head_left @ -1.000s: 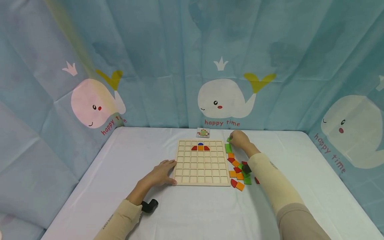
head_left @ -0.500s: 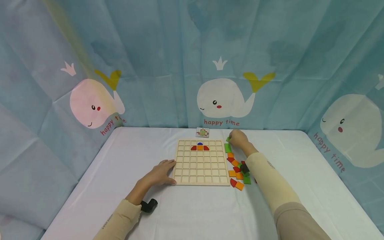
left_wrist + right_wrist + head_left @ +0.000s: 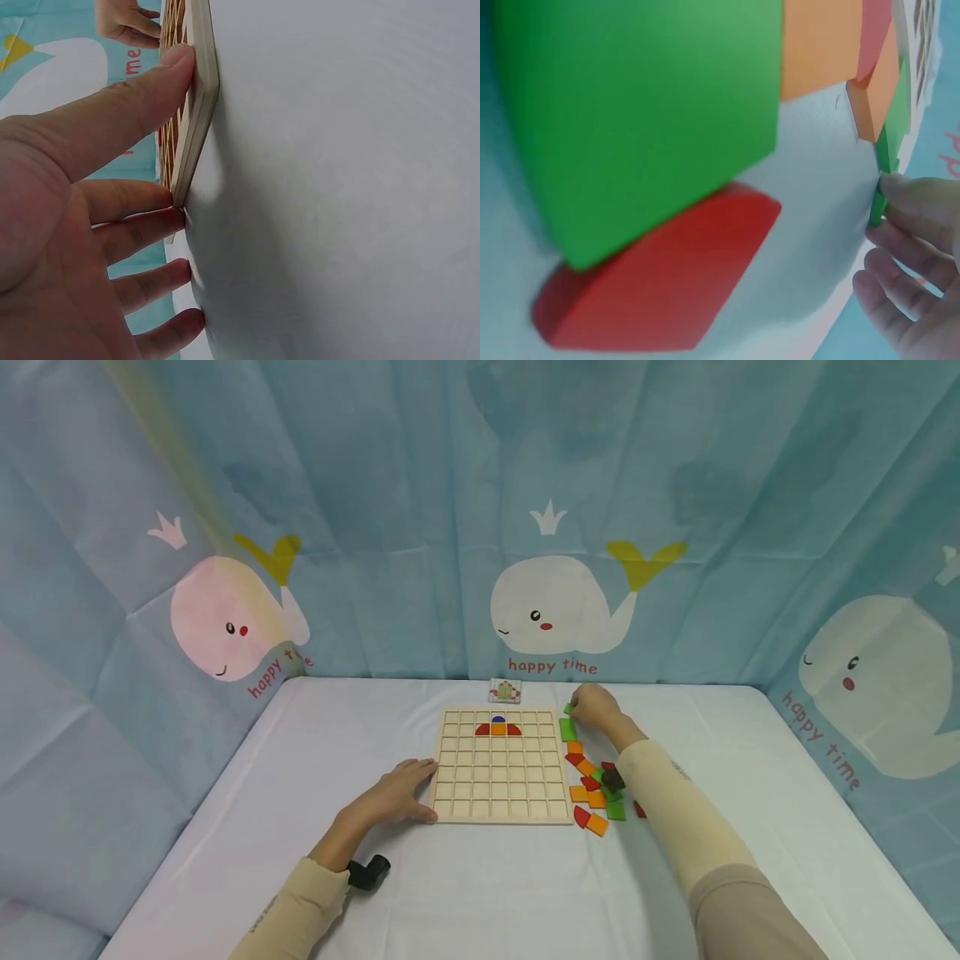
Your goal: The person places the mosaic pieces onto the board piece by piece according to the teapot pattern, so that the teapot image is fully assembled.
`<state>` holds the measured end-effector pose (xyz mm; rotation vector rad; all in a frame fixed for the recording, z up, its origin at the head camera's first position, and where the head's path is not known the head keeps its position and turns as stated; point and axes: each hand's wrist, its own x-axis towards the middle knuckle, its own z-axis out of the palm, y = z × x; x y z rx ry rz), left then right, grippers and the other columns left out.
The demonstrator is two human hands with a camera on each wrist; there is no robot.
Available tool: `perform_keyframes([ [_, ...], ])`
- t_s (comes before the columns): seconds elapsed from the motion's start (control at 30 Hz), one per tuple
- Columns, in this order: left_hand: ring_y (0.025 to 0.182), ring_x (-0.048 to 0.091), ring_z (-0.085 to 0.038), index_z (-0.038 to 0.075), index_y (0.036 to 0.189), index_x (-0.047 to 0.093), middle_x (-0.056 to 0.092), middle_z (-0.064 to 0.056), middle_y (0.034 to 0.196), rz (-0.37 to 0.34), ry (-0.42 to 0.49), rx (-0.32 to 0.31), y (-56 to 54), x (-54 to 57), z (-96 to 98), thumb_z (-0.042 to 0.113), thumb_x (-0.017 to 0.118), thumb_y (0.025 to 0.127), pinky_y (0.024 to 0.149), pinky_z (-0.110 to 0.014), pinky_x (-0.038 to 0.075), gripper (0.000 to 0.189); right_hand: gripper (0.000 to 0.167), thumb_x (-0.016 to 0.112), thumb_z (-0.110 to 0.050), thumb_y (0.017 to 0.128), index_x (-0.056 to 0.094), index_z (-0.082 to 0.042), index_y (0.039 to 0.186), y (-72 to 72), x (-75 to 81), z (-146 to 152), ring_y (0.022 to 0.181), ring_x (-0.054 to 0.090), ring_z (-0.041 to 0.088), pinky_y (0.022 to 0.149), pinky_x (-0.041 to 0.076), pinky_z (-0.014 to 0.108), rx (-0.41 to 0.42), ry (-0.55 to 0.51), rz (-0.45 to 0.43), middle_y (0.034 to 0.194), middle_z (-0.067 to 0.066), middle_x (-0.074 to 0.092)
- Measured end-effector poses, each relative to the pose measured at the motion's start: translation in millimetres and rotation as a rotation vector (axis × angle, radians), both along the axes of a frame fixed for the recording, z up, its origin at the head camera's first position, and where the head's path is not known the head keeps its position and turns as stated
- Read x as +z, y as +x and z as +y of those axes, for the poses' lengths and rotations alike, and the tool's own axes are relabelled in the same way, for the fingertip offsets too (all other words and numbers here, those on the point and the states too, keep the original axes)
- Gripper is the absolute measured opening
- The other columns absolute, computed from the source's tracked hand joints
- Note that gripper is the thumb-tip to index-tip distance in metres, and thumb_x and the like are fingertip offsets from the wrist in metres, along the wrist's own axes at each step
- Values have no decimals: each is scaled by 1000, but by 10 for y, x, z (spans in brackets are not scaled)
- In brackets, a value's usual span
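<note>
Right hand (image 3: pixel 597 705), right of frame centre: thumb and finger pinch green tile (image 3: pixel 568 708). Left hand (image 3: pixel 393 795), lower left of centre: fingers spread, straight, touching board (image 3: pixel 502 774).

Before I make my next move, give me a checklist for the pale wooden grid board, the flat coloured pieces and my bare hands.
1. Left hand touching wooden grid board: ok, at its left edge.
2. Right hand pinching small green flat piece: ok.
3. Blue half-round piece behind orange square piece, red quarter-round pieces either side: ok.
4. Loose red, orange and green pieces spread apart: not ok, crowded beside the board.
5. Layout matching small square printed card: cannot tell, design too small.
</note>
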<state>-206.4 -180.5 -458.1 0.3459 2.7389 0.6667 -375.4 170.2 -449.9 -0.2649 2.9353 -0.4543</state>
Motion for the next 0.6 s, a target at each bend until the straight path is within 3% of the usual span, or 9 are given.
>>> perform_keyframes([
  [0.6,145,26,-43,0,146,41,37,-17,155,23,-13,-34,0,-1,-22,26,85,73,114,-63,27,89,34,74,-21,87,70,2,112,107,28,-85,104,66,30,95,52,45,116,-98,109,113,17,71],
])
